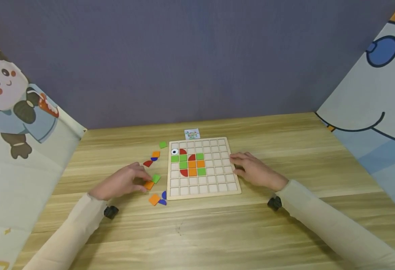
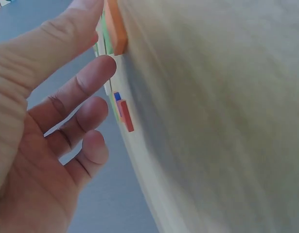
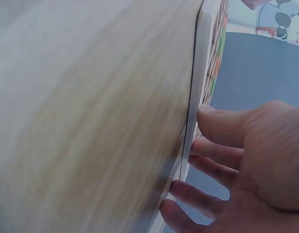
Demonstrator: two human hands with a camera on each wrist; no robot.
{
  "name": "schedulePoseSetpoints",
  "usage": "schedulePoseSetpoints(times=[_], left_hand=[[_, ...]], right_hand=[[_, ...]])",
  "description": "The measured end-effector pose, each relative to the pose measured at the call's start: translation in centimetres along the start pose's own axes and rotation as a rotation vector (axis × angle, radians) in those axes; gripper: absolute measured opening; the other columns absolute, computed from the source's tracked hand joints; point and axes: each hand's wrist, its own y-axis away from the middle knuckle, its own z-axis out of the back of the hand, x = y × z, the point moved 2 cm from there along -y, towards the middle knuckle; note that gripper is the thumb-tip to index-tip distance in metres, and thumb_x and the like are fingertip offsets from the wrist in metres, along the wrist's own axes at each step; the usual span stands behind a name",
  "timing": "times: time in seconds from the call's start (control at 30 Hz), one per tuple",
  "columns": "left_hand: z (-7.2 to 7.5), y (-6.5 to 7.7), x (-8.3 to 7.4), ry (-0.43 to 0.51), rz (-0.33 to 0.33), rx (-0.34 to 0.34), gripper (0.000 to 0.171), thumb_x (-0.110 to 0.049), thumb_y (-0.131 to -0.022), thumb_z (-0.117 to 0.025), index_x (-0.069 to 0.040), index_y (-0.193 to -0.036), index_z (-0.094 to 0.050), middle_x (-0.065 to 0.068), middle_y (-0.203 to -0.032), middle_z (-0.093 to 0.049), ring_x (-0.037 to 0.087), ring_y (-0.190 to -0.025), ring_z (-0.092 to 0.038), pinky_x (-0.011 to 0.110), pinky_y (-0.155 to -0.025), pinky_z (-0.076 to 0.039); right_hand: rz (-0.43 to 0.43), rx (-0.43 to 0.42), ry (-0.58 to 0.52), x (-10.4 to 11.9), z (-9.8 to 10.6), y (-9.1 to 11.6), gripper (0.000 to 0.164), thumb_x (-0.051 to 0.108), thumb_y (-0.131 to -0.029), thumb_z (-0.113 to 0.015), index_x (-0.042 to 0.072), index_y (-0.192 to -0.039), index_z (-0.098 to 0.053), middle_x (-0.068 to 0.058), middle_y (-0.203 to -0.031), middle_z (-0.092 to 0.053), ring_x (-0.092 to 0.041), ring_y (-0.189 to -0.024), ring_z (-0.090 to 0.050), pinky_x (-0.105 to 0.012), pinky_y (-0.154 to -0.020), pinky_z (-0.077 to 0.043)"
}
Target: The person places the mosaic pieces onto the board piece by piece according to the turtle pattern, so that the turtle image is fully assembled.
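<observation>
My left hand (image 1: 124,182) is over the loose tiles left of the board, with thumb and forefinger apart beside an orange square tile (image 1: 148,185). A green square tile (image 1: 156,178) lies against that orange one. In the left wrist view, the orange tile (image 2: 116,26) is close to the thumb and forefinger, and the other fingers are loosely bent. The wooden grid board (image 1: 217,188) carries red, green and orange pieces and a white eye tile (image 1: 174,152). My right hand (image 1: 255,170) rests its fingertips on the board's right edge; in the right wrist view, its thumb (image 3: 224,126) touches the rim.
Nearer me lie an orange tile (image 1: 154,199) and two blue half-round pieces (image 1: 164,195). Farther back are a red piece (image 1: 148,163), an orange tile (image 1: 156,154), a blue piece (image 1: 154,159) and a green tile (image 1: 163,144). A picture card (image 1: 192,134) sits behind the board.
</observation>
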Motion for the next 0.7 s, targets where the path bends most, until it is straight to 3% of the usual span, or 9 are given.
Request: schedulePoseSetpoints(times=[0.33,0.7], left_hand=[[-0.47,0.12,0.17,-0.049,-0.044,-0.042,0.02,-0.017,-0.074,-0.081,-0.018,-0.093,-0.076,-0.012,-0.093,-0.061,0.008,-0.088,-0.051,0.024,-0.075,-0.049],[-0.51,-0.64,-0.52,-0.093,0.014,-0.077,0.018,-0.021,-0.074,-0.082,-0.019,-0.09,-0.074,-0.012,-0.09,-0.064,0.008,-0.085,-0.051,0.028,-0.076,-0.048]], right_hand=[[-0.002,-0.005,0.003,0.06,-0.16,0.03,0.05,0.017,-0.094,-0.061,-0.003,-0.137,-0.045,-0.013,-0.144,-0.04,-0.033,-0.13,-0.035,-0.05,-0.107,-0.023],[-0.009,-0.002,0.004,0.0,-0.05,0.05,0.049,0.017,-0.094,-0.061,-0.002,-0.137,-0.046,-0.013,-0.144,-0.039,-0.033,-0.13,-0.035,-0.049,-0.104,-0.03]])
